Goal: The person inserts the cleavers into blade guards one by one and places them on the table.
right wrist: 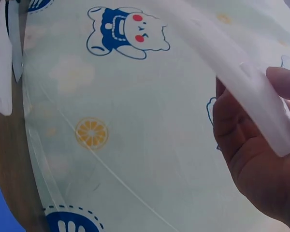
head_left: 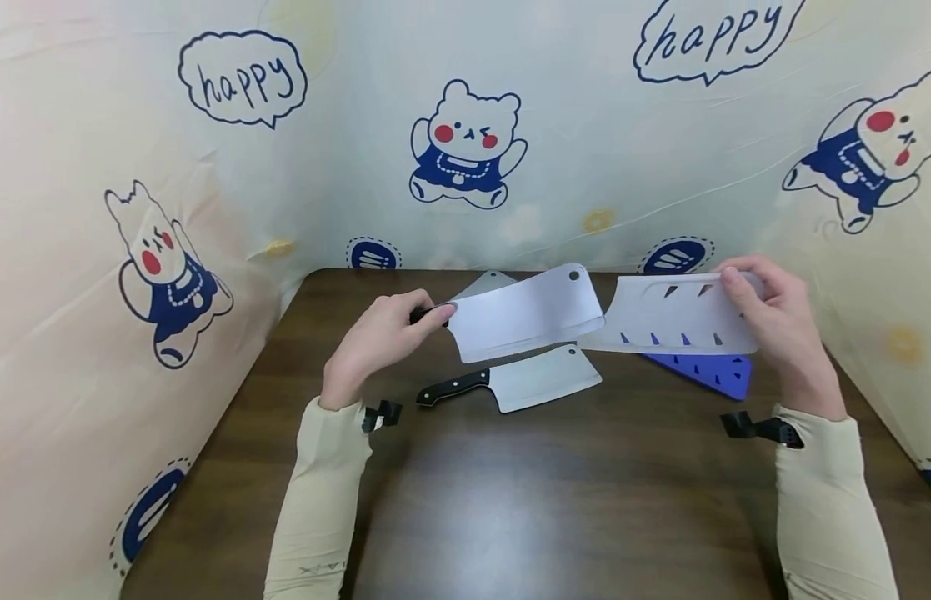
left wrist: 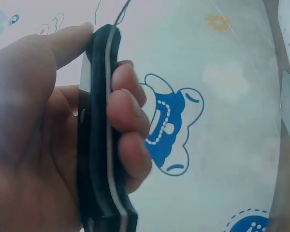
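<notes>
Cream sleeves (head_left: 322,500) come first; above the table's (head_left: 525,517) far half, the left hand (head_left: 382,337) grips a cleaver (head_left: 521,317), the right hand (head_left: 783,317) pinches a slotted blade guard (head_left: 663,312). I'd fear them snagging if misaligned.

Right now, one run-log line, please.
left hand: grips cleaver by handle; right hand: holds white perforated cover; table: second cleaver, blue cover

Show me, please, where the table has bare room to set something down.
Bare table lies between left sleeve and right sleeve, nearer than the lying cleaver; another strip, between left sleeve and left cloth. The far middle and right are crowded: held cleaver, white cover, blue cover.
</notes>
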A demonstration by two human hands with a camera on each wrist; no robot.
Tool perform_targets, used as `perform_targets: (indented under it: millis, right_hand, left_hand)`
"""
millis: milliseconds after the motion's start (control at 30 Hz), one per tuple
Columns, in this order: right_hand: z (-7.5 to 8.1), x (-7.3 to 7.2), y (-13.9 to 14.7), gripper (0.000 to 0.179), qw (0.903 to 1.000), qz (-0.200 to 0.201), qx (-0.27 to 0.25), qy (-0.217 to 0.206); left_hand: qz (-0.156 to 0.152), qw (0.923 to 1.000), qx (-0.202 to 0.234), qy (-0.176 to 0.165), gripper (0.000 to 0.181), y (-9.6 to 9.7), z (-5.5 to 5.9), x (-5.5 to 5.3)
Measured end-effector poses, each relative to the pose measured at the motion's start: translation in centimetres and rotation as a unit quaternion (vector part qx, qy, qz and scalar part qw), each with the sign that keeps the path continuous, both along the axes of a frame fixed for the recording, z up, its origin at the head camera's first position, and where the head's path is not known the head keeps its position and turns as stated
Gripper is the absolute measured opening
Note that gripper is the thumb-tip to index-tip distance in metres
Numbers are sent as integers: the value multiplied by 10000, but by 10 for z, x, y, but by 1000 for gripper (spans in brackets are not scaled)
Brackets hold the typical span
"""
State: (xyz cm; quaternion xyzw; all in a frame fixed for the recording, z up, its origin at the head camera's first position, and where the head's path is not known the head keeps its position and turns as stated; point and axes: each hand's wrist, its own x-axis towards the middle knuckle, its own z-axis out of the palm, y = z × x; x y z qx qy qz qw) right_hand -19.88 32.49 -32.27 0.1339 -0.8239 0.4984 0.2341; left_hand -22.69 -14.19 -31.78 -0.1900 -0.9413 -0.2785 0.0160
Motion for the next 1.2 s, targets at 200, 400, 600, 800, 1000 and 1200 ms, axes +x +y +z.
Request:
perform_targets:
  millis: [200,400,600,800,1000,1200]
  right_hand:
    - [-4,0,-4,15,9892,927,-1109,242]
    - [-7,0,-10,17,9789,1394,-1470,269]
    - [-5,0,-12,18,9768,1407,-1570,370]
    - [-4,0,-15,18,9712,1445,-1822,514]
    - [-4,1,-22,18,9696,1458,-1848,667]
    - [-4,1,-24,19,9739,1303,-1726,693]
  left_hand:
    - [16,9995,197,238,46,-1,0,0]
    - [136,9992,326,197,45,-4,2,3]
    - [250,9987,400,202,46,-8,6,6]
    - [329,9984,437,169,49,-10,7,5]
    - [327,9985,417,145,52,-9,7,4]
    - [328,9987,389,87,50,-9,8,5]
